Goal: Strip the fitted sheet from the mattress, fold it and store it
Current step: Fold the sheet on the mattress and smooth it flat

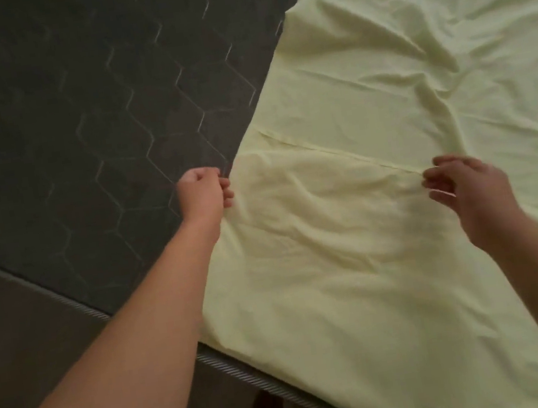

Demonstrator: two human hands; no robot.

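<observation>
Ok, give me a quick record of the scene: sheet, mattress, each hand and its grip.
sheet: pale yellow, wrinkled, lying loose over the right part of the mattress
mattress: dark, hexagon quilting, left part bare
seam: runs across the sheet between the hands
left hand: fingers curled, grip on the sheet's left edge
right hand: at the seam's right end, blurred; grip unclear
stage: sheet not yet folded
</observation>
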